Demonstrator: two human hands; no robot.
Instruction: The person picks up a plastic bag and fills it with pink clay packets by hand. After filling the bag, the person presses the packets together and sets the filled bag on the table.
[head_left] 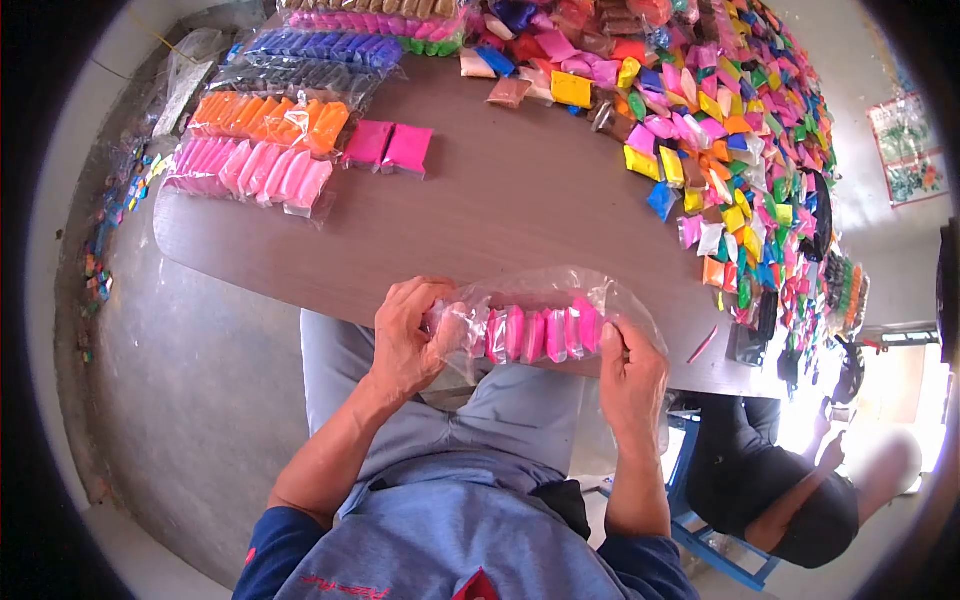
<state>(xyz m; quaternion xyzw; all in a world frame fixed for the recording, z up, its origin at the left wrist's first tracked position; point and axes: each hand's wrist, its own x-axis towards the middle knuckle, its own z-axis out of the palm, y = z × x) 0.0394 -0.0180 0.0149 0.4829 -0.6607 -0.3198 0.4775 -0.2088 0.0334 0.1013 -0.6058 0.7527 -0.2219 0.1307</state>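
A clear plastic bag [545, 290] with a row of several bright pink packets [535, 334] inside is held above the table's near edge. My left hand [412, 335] grips the bag's left end, its fingers pressed together on the plastic. At the other end, beside the last packet, my right hand [632, 365] is closed on the bag with the thumb on top. Two loose magenta packets [408, 150] lie on the table further up, next to a filled bag of pink packets [250, 172].
Bags of orange [270, 120], black and blue packets are lined up at the table's [480, 200] back left. A large heap of mixed coloured packets [720, 140] covers the right side. A red pen-like item [703, 345] lies near the right edge. Another person [770, 480] sits at the lower right.
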